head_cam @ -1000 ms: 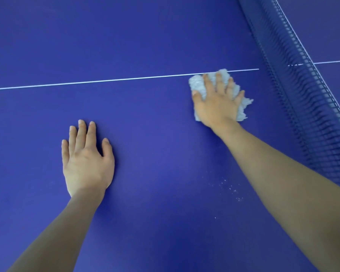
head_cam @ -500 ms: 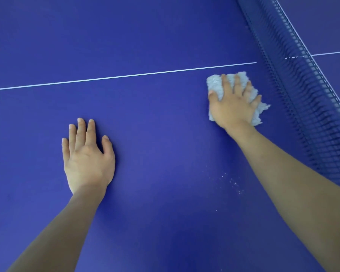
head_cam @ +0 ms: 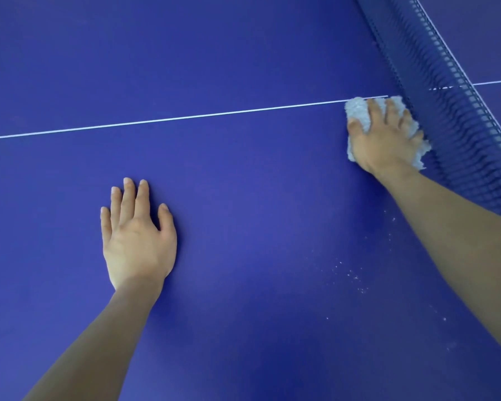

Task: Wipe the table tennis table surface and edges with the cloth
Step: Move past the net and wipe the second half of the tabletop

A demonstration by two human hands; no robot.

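A blue table tennis table (head_cam: 243,183) fills the view, crossed by a thin white centre line (head_cam: 185,118). My right hand (head_cam: 385,140) presses a crumpled white cloth (head_cam: 357,111) flat on the surface, right against the foot of the net. The cloth shows around the fingers and at the hand's right side; its middle is hidden under the palm. My left hand (head_cam: 136,235) lies flat on the table, palm down, fingers slightly spread, holding nothing.
The dark blue net (head_cam: 457,117) runs diagonally along the right, from the top down to my right forearm. Small white specks (head_cam: 353,277) are scattered on the surface left of that forearm. More table lies beyond the net at the top right.
My right hand has slid the cloth to the right, from beside the centre line up against the net. The left hand has stayed put.
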